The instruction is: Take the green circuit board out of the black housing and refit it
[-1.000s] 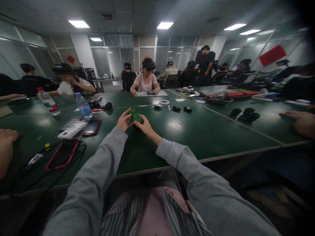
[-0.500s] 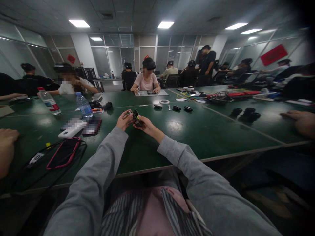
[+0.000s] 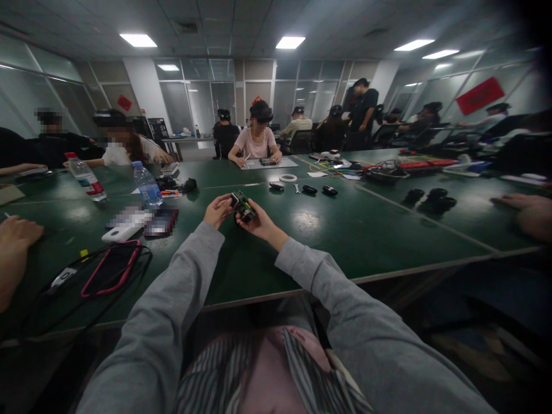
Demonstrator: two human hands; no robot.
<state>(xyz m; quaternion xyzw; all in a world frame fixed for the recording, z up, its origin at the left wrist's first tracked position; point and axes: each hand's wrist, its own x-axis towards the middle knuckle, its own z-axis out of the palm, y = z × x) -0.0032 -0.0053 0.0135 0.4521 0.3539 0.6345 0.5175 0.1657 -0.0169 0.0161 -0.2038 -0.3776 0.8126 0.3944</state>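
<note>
Above the green table, a small green circuit board [image 3: 245, 210] with black and yellowish parts is held tilted between my two hands. My right hand [image 3: 262, 223] is closed round its lower right side. At the board's upper left, my left hand [image 3: 218, 210] has its fingers pinched against a small dark piece with a pale edge [image 3: 234, 199]. Whether that piece is joined to the board I cannot tell. Parts of the board are covered by my fingers.
Two bottles, a blue-capped one [image 3: 147, 185] and a red-capped one [image 3: 86, 177], stand left. A pink-edged phone [image 3: 112, 269] lies among black cables near left. Beyond my hands are a white tape ring [image 3: 288, 178], a small wrench [image 3: 296, 188] and black pieces [image 3: 309, 190]. Co-workers sit around.
The circuit board has turned in my hands, so more of its green face shows. The person opposite has shifted their hands a little, and the co-worker's hand at far left has moved.
</note>
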